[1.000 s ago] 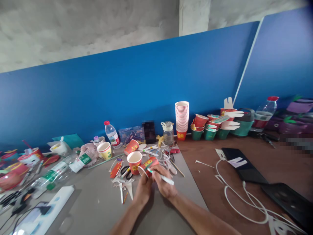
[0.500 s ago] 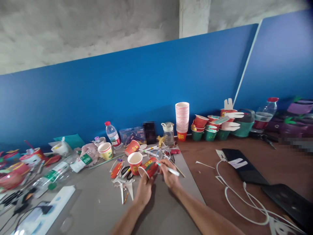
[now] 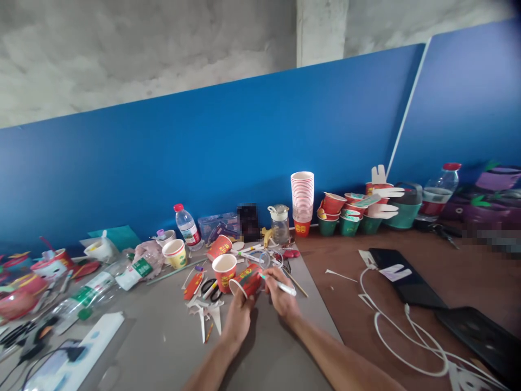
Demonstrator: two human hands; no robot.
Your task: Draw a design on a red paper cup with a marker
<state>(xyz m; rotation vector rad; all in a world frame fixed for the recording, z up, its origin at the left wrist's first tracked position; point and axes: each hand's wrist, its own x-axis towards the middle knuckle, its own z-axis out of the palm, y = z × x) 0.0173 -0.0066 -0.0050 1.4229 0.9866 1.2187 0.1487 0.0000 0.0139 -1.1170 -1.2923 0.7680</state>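
Observation:
Tilted on its side, a red paper cup [image 3: 249, 279] with a dark green patch rests in my left hand [image 3: 239, 310], whose fingers close round its underside. My right hand [image 3: 284, 293] grips a white marker pen [image 3: 286, 288] with a teal tip end, which points at the cup's base end and appears to touch it. Beside the held cup stands an upright red paper cup [image 3: 224, 271]. Black-handled scissors [image 3: 209, 288] and white paper scraps [image 3: 209, 312] lie left of my left hand.
A tall stack of paper cups [image 3: 302, 201] and a glass jar [image 3: 279, 225] stand by the blue partition [image 3: 244, 141]. Green and red cups [image 3: 350, 217] line the back right. A phone [image 3: 407, 277] with a white cable lies right; plastic bottles [image 3: 93, 293] and a power strip [image 3: 95, 347] lie left.
The view has shifted very slightly. Both hands keep their holds on the cup and the marker pen, with the pen's tip still at the cup's base end.

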